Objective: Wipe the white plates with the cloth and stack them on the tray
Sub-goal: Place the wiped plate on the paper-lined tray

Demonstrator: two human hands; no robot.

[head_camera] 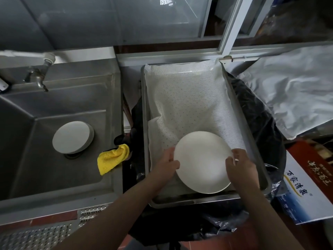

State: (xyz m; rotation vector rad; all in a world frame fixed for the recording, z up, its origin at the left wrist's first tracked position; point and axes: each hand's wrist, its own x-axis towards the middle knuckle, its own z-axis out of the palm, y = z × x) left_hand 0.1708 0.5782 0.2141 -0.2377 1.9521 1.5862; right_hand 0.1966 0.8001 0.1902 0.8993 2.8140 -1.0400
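Note:
A white plate (202,162) lies low over the near end of the metal tray (232,91), which is lined with a white dotted mat. My left hand (166,164) grips the plate's left rim and my right hand (240,166) grips its right rim. Whether the plate touches the mat I cannot tell. A stack of white plates (73,137) sits in the steel sink (27,109) to the left. The yellow cloth (112,158) lies crumpled on the sink's right edge, held by neither hand.
A tap (38,77) juts over the sink's back left. The tray rests on a bin lined with a black bag (259,112). A printed cardboard box (306,184) stands at the right, with silver foil sheeting (295,91) behind it.

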